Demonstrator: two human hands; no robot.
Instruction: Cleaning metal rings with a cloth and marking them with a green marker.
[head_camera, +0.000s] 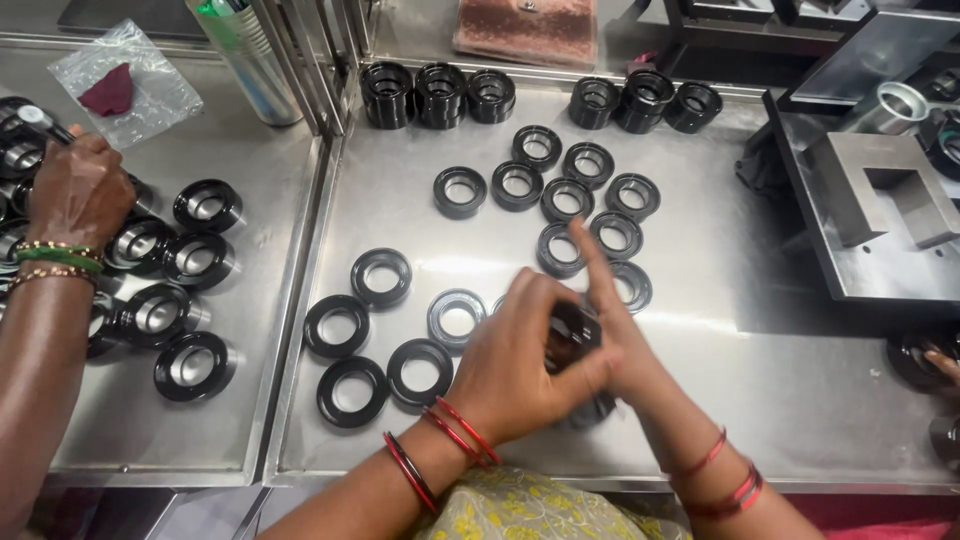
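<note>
My left hand (520, 355) is curled closed around a black ring part (572, 335), low on the steel worktop (760, 400). My right hand (615, 330) presses on it, forefinger extended. I'd keep the piece square and steady, clear of the loose rings (450, 315) beside it.

Over the steel bench (700, 380), the left hand (515, 360) and right hand (625, 340) close together around a small black ring part (572, 335), the right forefinger pointing up and away. Loose black rings (460, 190) lie scattered ahead and to the left, with stacked ones (438, 93) along the back edge. At far left, a co-worker's hand (78, 190) with bangles rests among metal-lined rings (195, 365) on a neighbouring tray.
</note>
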